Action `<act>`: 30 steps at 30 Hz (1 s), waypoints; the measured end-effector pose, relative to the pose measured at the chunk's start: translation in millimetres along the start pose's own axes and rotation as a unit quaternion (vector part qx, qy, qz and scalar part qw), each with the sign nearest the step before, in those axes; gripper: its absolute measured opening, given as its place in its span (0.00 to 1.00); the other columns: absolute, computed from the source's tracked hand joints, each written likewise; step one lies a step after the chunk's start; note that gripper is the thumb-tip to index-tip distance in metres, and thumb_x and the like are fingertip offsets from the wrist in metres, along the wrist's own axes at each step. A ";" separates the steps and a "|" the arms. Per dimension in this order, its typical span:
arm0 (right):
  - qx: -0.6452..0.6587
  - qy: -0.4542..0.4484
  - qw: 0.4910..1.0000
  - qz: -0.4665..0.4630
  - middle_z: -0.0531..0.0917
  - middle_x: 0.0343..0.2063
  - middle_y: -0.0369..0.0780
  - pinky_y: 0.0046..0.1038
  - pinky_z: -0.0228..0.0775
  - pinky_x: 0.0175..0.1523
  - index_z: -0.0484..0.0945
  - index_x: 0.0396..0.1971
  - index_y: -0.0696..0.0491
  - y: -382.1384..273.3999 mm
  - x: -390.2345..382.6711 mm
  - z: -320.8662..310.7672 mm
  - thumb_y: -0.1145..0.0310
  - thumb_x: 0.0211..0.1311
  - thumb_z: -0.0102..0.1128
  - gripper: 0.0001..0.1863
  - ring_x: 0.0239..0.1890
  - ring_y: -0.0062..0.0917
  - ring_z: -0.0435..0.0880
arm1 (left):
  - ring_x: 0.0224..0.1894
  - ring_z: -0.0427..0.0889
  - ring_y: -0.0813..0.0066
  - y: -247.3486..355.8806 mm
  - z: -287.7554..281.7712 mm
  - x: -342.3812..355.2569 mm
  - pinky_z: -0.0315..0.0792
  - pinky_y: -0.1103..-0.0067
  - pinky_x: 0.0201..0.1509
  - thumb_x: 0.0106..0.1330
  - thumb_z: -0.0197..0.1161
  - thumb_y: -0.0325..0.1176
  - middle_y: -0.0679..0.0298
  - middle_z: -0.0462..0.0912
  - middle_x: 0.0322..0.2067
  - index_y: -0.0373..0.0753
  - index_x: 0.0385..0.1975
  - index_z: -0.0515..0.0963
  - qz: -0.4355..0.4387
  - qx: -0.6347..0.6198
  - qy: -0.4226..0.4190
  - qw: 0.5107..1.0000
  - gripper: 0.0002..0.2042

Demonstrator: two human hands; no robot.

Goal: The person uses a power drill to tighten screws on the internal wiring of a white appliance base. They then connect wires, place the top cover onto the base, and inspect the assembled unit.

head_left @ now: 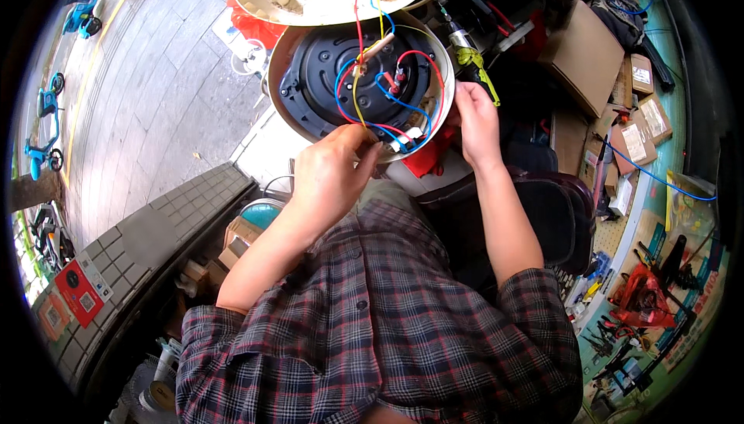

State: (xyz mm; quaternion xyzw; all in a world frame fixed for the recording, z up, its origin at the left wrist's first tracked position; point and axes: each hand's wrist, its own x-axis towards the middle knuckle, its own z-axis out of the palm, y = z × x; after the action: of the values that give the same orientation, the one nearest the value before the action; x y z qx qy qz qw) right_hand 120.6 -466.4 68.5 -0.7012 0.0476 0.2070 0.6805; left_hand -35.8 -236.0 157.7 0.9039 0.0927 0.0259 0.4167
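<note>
Judging by the hands, seems to be wiring work inside the round cream housing (447,67), held open side up in front of the body. Thumb and forefinger of the left hand (333,167) brought close together over the near rim, just left of the white connector block (408,139) and beside the lower end of the yellow wire (357,98); cannot tell, with the tips partly hidden, whether pinching a lead or only touching one. Right hand (479,125) curled against the right rim; cannot tell whether gripping or merely steadying. To do this well, brace firmly on the right so as to stop any rocking, well clear of the red wire (422,53) arching along that side. On the left, better to pinch one lead at a time, close to the connector block, and guide by the insulation rather than tug. Mind the leads running up to the cream cover (329,7) at the far side: probably little slack to spare, so best to avoid pushing the cover farther off. Lay the looped blue wire (428,118) along the inner wall, away from the black dome (314,75), to prevent snagging. Worth tilting slightly for a clearer look at the block. Watch also for the yellow-green tool (470,58) just beyond the right hand, easy to knock.
</note>
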 end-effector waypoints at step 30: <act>-0.618 -0.549 0.388 -0.407 0.80 0.37 0.40 0.38 0.79 0.53 0.79 0.32 0.53 -182.4 -29.8 121.9 0.69 0.62 0.62 0.04 0.44 0.36 0.84 | 0.32 0.80 0.61 -92.8 27.8 -113.8 0.75 0.67 0.37 0.62 0.76 0.27 0.61 0.78 0.29 0.39 0.37 0.84 0.126 -0.049 0.100 0.986 0.08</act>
State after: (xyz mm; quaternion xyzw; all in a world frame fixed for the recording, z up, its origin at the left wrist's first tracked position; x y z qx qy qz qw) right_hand 129.6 -341.4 251.0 -0.5984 -0.7686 0.2180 -0.0593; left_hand -157.6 -219.4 72.7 0.8796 0.0179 0.1728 0.4429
